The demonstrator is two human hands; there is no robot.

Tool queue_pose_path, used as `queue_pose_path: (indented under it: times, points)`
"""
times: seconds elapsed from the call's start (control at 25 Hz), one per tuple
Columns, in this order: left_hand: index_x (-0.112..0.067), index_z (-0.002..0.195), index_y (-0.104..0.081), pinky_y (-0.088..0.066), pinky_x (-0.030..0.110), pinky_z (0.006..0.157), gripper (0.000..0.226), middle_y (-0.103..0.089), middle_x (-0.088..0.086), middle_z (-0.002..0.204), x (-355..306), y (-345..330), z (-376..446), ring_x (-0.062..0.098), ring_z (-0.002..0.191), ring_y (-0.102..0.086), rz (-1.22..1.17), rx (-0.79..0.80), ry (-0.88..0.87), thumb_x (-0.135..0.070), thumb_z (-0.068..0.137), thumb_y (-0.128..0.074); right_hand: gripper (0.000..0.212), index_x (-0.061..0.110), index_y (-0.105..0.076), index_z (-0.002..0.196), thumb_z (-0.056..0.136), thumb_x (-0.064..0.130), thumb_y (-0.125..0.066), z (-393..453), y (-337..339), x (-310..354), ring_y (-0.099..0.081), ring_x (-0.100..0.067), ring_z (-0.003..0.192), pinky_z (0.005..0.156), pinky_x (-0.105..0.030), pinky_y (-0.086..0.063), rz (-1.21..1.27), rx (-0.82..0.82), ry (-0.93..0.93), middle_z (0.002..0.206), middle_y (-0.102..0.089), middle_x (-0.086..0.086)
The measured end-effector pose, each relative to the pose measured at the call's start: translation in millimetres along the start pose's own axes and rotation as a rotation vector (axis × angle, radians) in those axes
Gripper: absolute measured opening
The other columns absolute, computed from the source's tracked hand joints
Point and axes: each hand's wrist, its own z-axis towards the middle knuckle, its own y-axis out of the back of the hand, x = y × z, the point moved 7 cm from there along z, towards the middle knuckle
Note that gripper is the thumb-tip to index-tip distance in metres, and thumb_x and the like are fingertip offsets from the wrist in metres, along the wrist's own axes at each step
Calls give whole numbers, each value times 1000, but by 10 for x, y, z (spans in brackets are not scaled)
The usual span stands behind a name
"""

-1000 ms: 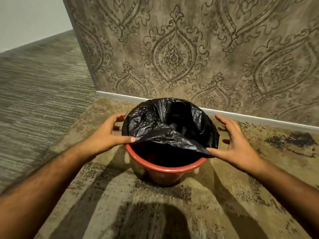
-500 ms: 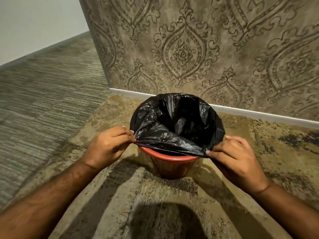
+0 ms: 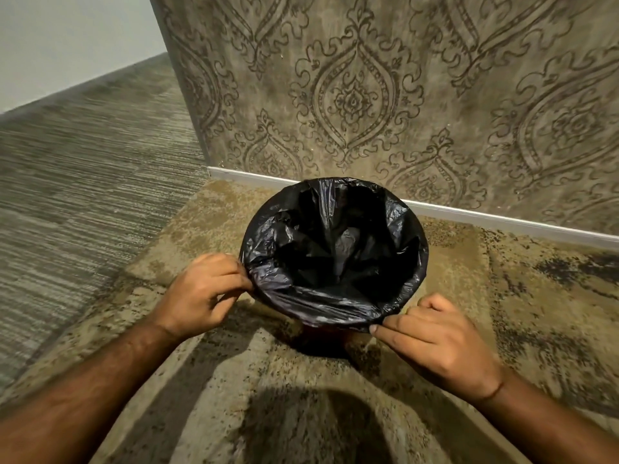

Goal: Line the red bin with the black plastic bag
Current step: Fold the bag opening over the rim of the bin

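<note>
The black plastic bag (image 3: 335, 249) sits open inside the red bin, its edge folded over the whole rim. Only a dark sliver of the red bin (image 3: 323, 333) shows below the bag's front edge. My left hand (image 3: 204, 293) pinches the bag's edge at the left side of the rim. My right hand (image 3: 432, 333) pinches the bag's edge at the front right. Both hands are closed on the plastic, outside the bin.
The bin stands on a mottled tan and brown rug (image 3: 268, 396). A patterned wall (image 3: 368, 95) with a white baseboard (image 3: 485, 217) rises just behind it. Striped grey carpet (image 3: 83, 162) lies to the left.
The bag's front edge has been pulled down over the red rim, which showed before and is now covered. Both hands closed on the bag and moved lower and nearer me.
</note>
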Motion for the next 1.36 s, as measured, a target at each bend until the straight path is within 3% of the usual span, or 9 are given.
queue_pose_path:
  times: [0.28, 0.36, 0.44, 0.56, 0.68, 0.8, 0.92, 1.12, 1.36]
  points:
    - [-25, 105, -81, -56, 36, 92, 19, -77, -12, 104, 227, -609, -88, 9, 103, -67, -159, 152, 391, -11, 96, -72, 22, 20, -85, 111, 94, 18, -71, -121, -300, -112, -78, -11, 84, 64, -31, -51, -13, 145, -186, 106, -83, 8]
    - [-18, 103, -79, -56, 35, 87, 22, -77, -7, 102, 332, -605, -75, 7, 95, -69, -391, 50, 656, -4, 100, -62, 22, 24, -84, 104, 94, 18, -65, -224, -269, -312, -79, -13, 83, 67, -32, -60, 72, 100, -485, 99, -82, 9]
    - [-12, 104, -73, -55, 36, 77, 25, -74, 1, 97, 412, -491, -24, 15, 86, -68, -780, -231, 956, -2, 104, -50, 25, 25, -80, 93, 97, 6, -65, -401, -163, -603, -77, -20, 77, 64, -36, -62, 340, -117, -993, 90, -79, 5]
    - [-11, 114, -73, -53, 31, 65, 28, -73, 6, 99, 344, -460, 231, 18, 79, -63, -1121, -350, 1133, -23, 110, -48, 12, 23, -74, 113, 106, 24, -63, -388, -140, -773, -77, -29, 86, 64, -36, -61, 766, -351, -1446, 103, -78, -4]
    - [-16, 113, -79, -54, 33, 67, 37, -80, 6, 102, 253, -532, 376, 17, 78, -68, -1165, -328, 1199, -40, 108, -52, 31, 27, -64, 133, 103, 31, -70, -125, -250, -717, -79, -18, 88, 69, -39, -64, 1070, -271, -1567, 111, -81, 0]
    - [-21, 114, -79, -57, 35, 78, 38, -84, -2, 106, 154, -554, 387, 16, 90, -73, -1157, -352, 1225, -47, 107, -52, 49, 21, -57, 142, 97, 17, -78, -116, -337, -651, -75, -7, 73, 75, -42, -63, 1138, -221, -1671, 118, -73, -4]
    - [-29, 123, -75, -55, 31, 79, 42, -83, -11, 113, -81, -642, 402, 6, 102, -75, -1278, -269, 1195, -56, 106, -47, 80, 24, -42, 154, 88, 34, -87, -270, -284, -606, -72, -18, 89, 74, -41, -66, 1019, -324, -1807, 126, -62, -13]
    - [-27, 133, -70, -56, 30, 81, 44, -81, -8, 123, -139, -643, 348, 4, 105, -77, -1256, -276, 1128, -55, 105, -52, 60, 27, -43, 140, 94, 35, -82, -174, -411, -323, -74, -22, 61, 62, -40, -69, 1088, -261, -1843, 110, -75, -15]
    - [-33, 140, -65, -54, 28, 96, 40, -78, -24, 120, -158, -526, 365, -11, 108, -71, -1208, -249, 979, -49, 106, -51, 45, 24, -49, 145, 101, 12, -53, 0, -680, -397, -82, -39, 70, 59, -44, -68, 1125, -309, -1836, 115, -78, -20]
